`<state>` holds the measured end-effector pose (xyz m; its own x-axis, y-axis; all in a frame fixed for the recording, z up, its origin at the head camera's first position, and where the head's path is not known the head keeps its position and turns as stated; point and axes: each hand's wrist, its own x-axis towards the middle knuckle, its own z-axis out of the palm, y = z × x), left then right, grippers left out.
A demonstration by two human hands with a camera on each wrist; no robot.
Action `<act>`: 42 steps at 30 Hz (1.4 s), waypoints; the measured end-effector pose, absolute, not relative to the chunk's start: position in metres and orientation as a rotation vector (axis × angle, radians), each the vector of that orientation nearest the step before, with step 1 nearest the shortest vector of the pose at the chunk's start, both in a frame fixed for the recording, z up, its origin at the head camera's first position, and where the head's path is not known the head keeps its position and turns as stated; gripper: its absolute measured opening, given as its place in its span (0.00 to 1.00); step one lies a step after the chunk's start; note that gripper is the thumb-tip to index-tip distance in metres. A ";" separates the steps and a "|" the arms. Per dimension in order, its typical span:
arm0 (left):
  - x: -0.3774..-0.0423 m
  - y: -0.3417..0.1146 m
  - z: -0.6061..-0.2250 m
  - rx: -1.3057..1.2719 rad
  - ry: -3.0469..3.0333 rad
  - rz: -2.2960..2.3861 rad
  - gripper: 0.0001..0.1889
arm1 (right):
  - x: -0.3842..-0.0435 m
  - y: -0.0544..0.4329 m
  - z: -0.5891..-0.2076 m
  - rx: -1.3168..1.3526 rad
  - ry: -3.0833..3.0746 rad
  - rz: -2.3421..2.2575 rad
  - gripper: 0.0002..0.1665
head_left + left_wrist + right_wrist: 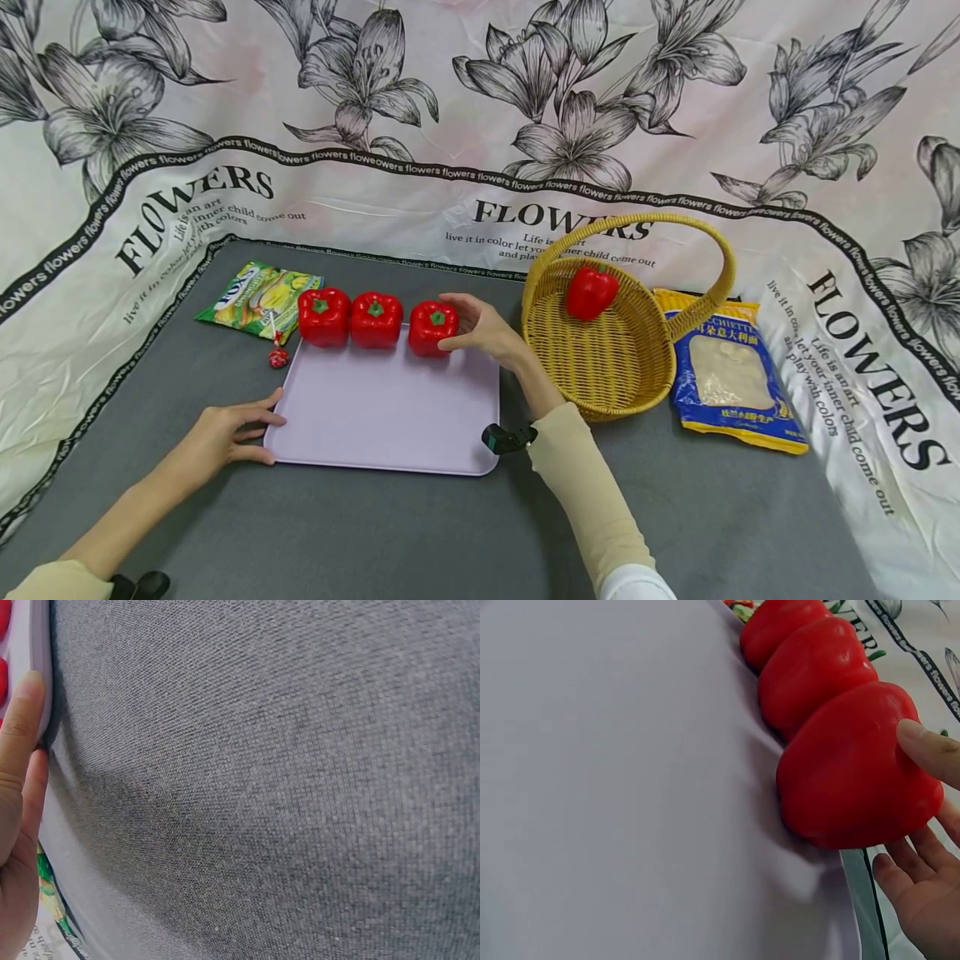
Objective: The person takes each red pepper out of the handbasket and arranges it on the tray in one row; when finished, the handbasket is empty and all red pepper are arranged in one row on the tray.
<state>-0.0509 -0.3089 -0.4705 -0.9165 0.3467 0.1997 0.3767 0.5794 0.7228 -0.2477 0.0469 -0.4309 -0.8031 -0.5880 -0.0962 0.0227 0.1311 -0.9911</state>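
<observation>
Pinching the rightmost red bell pepper (432, 330) at the upper edge of the lilac tray (382, 417), near the centre of the head view, the right hand (487, 331) sets thumb and fingers on its right side. The pepper looks light, firm and glossy, so it may slip; its rounded shoulders, clear of the green stem, seem the best hold. A middle pepper (377, 320) and a left pepper (324, 318) stand in line. The left hand's (228, 432) grip is spread, fingers touching the tray's lower left edge. The counter (360, 533) has a grey woven surface. At right sits a yellow wicker basket (600, 375); white floral sheeting (420, 192) fills the upper frame.
</observation>
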 end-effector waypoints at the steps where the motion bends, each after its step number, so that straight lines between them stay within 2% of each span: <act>1: -0.051 -0.309 -0.471 -0.633 -2.758 -1.274 0.24 | -0.247 0.048 -0.431 -0.534 1.945 -1.719 0.45; 12: -0.051 -0.308 -0.470 -0.621 -2.762 -1.277 0.24 | -0.245 0.052 -0.432 -0.477 1.979 -1.738 0.39; 42: -0.051 -0.310 -0.471 -0.635 -2.770 -1.245 0.23 | -0.250 0.040 -0.433 -0.475 1.991 -1.715 0.38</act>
